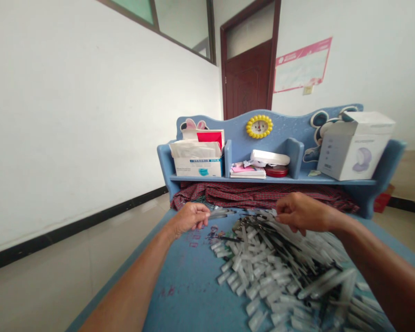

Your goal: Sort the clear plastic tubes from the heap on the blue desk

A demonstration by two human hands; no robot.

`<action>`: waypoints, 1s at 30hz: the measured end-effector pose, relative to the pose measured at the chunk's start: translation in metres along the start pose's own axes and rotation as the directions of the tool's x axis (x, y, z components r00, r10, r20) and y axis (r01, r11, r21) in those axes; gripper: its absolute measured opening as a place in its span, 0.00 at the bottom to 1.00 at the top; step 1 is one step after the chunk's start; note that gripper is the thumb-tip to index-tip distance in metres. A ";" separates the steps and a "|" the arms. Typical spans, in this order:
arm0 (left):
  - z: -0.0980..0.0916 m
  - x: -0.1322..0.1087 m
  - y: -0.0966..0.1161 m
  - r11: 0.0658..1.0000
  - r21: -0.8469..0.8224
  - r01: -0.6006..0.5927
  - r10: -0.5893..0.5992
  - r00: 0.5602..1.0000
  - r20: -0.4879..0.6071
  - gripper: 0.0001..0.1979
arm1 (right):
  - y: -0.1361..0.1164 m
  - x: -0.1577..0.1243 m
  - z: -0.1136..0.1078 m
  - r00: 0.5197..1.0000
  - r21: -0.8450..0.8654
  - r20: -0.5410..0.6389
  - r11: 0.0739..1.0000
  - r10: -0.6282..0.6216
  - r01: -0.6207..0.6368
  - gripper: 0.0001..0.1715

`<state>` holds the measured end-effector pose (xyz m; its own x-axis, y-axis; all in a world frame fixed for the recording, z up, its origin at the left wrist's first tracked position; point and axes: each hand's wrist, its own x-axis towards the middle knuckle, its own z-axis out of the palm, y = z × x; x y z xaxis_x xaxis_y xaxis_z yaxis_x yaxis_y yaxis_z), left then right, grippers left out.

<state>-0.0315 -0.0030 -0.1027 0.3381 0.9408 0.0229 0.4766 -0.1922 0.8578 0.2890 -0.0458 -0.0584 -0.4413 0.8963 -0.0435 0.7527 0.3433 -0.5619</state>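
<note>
Pinching a few thin clear and dark pieces [222, 213], the left hand [192, 216] is at the far left of the blue surface [190, 290], its fingers curled together; the palm and the exact number of pieces are hidden. The right hand [299, 213] is curled narrow over the far side of the pile, its fingertips partly hidden and blurred, so I cannot tell whether it grips anything. Between and below the hands spreads the pile: short clear caps [261, 276] at the near left, long clear tubes [323, 246] at the right, and dark rods [278, 240] between, many buried under one another. The right forearm covers part of the pile, and its near edge is cut off. Behind the pile, a checked cloth [235, 194] is bunched under the shelf [280, 180], where a white box [352, 147] at the right partly covers a cartoon figure [320, 131].
</note>
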 end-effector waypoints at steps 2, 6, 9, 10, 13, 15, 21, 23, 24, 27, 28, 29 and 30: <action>0.007 0.000 0.004 1.000 0.005 -0.013 0.013 1.000 -0.008 0.11 | -0.002 0.001 0.004 0.999 -0.108 0.032 0.994 0.015 -0.011 0.08; 0.032 -0.005 0.021 0.998 0.026 -0.065 0.064 0.997 0.049 0.10 | -0.008 0.001 0.005 1.000 -0.271 0.013 0.962 -0.019 0.022 0.09; 0.050 -0.011 0.033 0.994 0.016 -0.109 0.108 0.991 0.084 0.09 | -0.010 0.001 0.004 0.996 -0.345 -0.054 0.938 -0.066 0.044 0.11; 0.055 -0.014 0.037 0.993 0.014 -0.119 0.118 0.989 0.092 0.09 | -0.012 0.002 0.004 0.992 -0.354 -0.083 0.933 -0.096 0.061 0.12; 0.066 -0.021 0.048 0.990 0.022 -0.138 0.135 0.984 0.116 0.09 | -0.019 0.001 0.010 0.971 -0.330 -0.130 0.932 -0.203 0.151 0.13; 0.072 -0.025 0.053 0.988 0.027 -0.150 0.145 0.980 0.135 0.09 | -0.026 0.000 0.017 0.958 -0.297 -0.110 0.928 -0.265 0.223 0.13; 0.081 -0.034 0.062 0.977 0.029 -0.213 0.203 0.960 0.194 0.09 | -0.042 -0.005 0.033 0.920 -0.230 0.049 0.892 -0.388 0.388 0.12; 0.080 -0.034 0.062 0.979 0.031 -0.204 0.192 0.958 0.214 0.09 | -0.041 -0.005 0.032 0.911 -0.244 0.068 0.879 -0.407 0.410 0.12; 0.078 -0.034 0.062 0.980 0.030 -0.198 0.186 0.954 0.235 0.09 | -0.039 -0.005 0.030 0.912 -0.258 0.066 0.876 -0.405 0.407 0.12; 0.067 -0.028 0.055 0.982 0.012 -0.186 0.174 0.940 0.293 0.11 | -0.033 -0.005 0.022 0.931 -0.300 0.024 0.886 -0.364 0.354 0.14; 0.063 -0.026 0.053 0.983 0.008 -0.182 0.171 0.939 0.299 0.12 | -0.031 -0.005 0.019 0.937 -0.305 0.009 0.891 -0.349 0.335 0.15; 0.059 -0.024 0.050 0.984 0.007 -0.176 0.166 0.940 0.298 0.13 | -0.029 -0.005 0.016 0.942 -0.304 -0.002 0.897 -0.336 0.320 0.15; 0.056 -0.022 0.048 0.985 0.010 -0.169 0.159 0.942 0.295 0.14 | -0.028 -0.006 0.013 0.945 -0.300 -0.011 0.902 -0.327 0.309 0.16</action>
<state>0.0295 -0.0490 -0.0906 0.6338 0.7735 0.0064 0.4208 -0.3518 0.8362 0.2639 -0.0645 -0.0532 -0.6575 0.7380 0.1519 0.6899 0.6707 -0.2723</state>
